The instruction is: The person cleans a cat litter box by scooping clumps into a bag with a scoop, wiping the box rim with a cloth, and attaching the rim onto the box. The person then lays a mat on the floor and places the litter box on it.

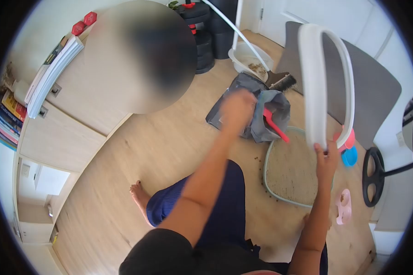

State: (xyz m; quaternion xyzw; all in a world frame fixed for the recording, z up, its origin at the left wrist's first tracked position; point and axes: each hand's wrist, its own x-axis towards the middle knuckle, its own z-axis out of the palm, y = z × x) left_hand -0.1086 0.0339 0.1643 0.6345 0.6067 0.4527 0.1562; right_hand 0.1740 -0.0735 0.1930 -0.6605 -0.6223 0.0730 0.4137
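Observation:
My right hand [326, 158] is shut on the lower end of a white litter tray rim [315, 91], a hollow frame held upright in the air. Below and to its left, a litter tray [287, 202] with a pale green edge lies on the floor, a layer of litter inside. My left hand [238, 109] is smeared by motion over a dark grey bag [276, 103], so its fingers do not show clearly. Out of the bag's open mouth sticks a red-pink handled tool [275, 124]; its other end is hidden.
A broom [283, 81] leans over a white dustpan-like basin [236, 59] with debris. Crumbs lie around the tray. A pink double pet bowl [343, 207], a blue cup [349, 156] and a grey mat [376, 87] are at right; a cabinet [55, 142] stands left.

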